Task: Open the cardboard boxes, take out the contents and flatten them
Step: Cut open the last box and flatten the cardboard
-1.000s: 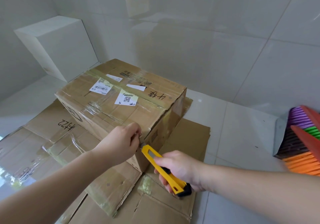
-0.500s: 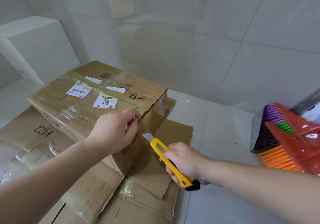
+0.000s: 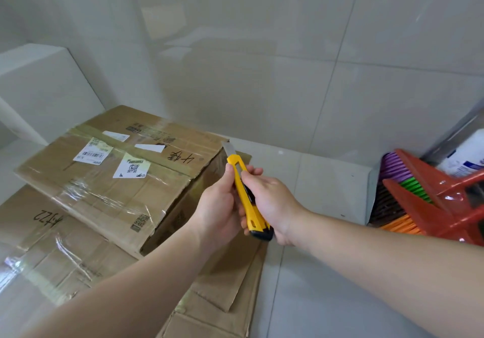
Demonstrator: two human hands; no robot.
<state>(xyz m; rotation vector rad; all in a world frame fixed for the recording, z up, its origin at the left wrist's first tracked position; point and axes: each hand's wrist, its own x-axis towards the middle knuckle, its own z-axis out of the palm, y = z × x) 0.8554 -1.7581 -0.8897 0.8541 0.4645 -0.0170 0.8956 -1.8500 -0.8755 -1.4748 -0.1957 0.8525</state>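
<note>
Both forearms reach forward and meet over the floor. The right hand has its grip clamped on the yellow utility knife, blade up; the left hand holds its upper part, fingers curled. The taped cardboard box lies just left, on flattened cardboard.

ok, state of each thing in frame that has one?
cardboard box: closed, taped
utility knife: blade extended, off the box
left hand: holds knife body
right hand: grips knife
flattened cardboard: flat, under the box
</note>
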